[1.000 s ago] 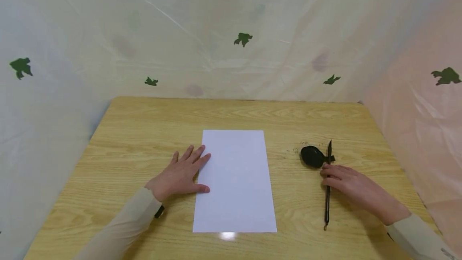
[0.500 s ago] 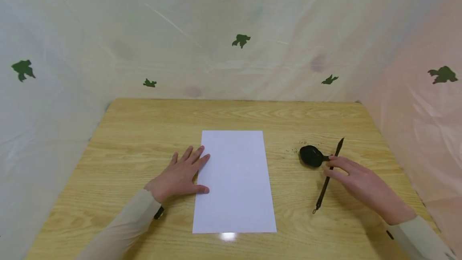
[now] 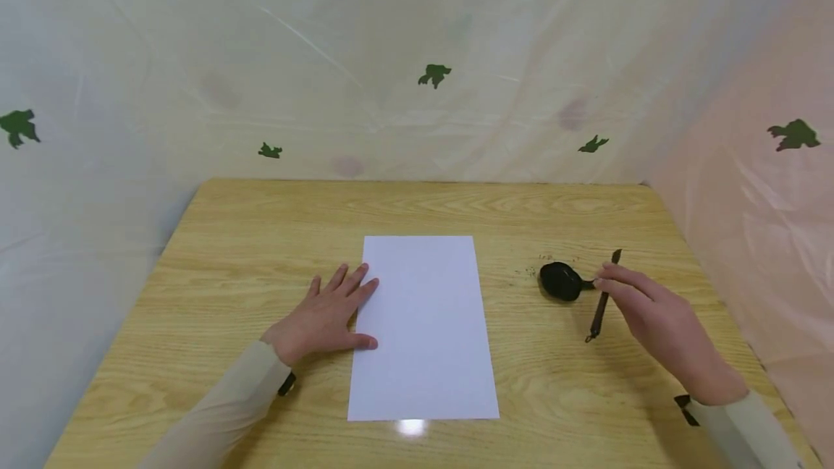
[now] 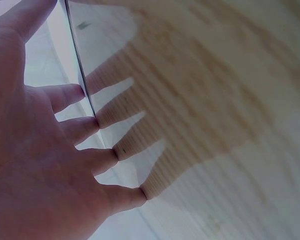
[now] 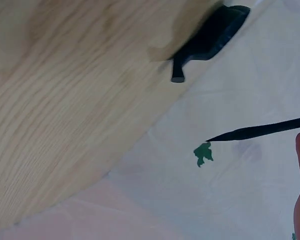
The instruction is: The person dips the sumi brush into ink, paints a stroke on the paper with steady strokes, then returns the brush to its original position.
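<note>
My left hand (image 3: pixel 319 320) lies with spread fingers on the left edge of a white sheet of paper (image 3: pixel 426 331). In the left wrist view its fingertips (image 4: pixel 132 196) rest on the glossy wood, where the hand is mirrored. My right hand (image 3: pixel 664 324) pinches a dark writing brush (image 3: pixel 599 315) between thumb and fingers, raised over the table. The brush's pointed tip (image 5: pixel 230 135) shows in the right wrist view; a small loop hangs from its other end. Just left of that hand sits a black, spoon-shaped ink dish (image 3: pixel 559 281) with a short handle.
The wood-grain table (image 3: pixel 260 216) reaches back to a pale curtain (image 3: pixel 313 85) with green leaf-like prints. A pinkish curtain (image 3: pixel 769 216) hangs along the right side. Small dark specks (image 3: pixel 529 271) mark the tabletop beside the ink dish.
My right hand has lifted the brush off the ink dish's handle, where it lay, and tilted it. My left hand and the paper have stayed put.
</note>
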`<state>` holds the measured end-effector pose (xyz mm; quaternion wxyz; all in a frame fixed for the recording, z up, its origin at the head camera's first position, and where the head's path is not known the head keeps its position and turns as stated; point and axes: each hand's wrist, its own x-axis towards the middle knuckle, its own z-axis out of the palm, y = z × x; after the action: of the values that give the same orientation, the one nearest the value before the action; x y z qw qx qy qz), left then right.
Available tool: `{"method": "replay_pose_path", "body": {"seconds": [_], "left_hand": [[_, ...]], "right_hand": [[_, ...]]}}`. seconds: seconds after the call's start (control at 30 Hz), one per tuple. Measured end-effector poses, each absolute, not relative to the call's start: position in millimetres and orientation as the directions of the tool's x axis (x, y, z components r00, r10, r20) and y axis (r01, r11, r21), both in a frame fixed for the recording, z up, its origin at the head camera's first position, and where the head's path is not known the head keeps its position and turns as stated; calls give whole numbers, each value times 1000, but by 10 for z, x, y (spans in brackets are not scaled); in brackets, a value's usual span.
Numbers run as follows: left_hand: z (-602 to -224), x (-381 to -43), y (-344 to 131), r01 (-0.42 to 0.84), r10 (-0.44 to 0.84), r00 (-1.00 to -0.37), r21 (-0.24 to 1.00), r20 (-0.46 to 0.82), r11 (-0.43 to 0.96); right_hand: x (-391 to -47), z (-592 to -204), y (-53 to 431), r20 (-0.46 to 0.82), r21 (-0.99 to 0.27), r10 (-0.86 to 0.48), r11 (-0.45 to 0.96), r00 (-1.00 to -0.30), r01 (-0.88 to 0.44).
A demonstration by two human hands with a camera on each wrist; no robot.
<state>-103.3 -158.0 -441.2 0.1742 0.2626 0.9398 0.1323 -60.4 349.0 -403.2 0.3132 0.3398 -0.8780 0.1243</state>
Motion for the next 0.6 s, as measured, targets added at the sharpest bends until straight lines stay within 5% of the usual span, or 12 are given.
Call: {"method": "replay_pose_path", "body": {"seconds": [0.4,0.6], "left_hand": [[-4429,-1032,-1582,454,545,-801,343,-249,823],[-4425,-1033,-1582,453,548,-800,353,-244,819]], "right_hand": [[-671,-3880,3203,835,-157,-243,754,-493,-638],[-694,-3925,3130,837,-301,-130,702,-532,-646]]}}
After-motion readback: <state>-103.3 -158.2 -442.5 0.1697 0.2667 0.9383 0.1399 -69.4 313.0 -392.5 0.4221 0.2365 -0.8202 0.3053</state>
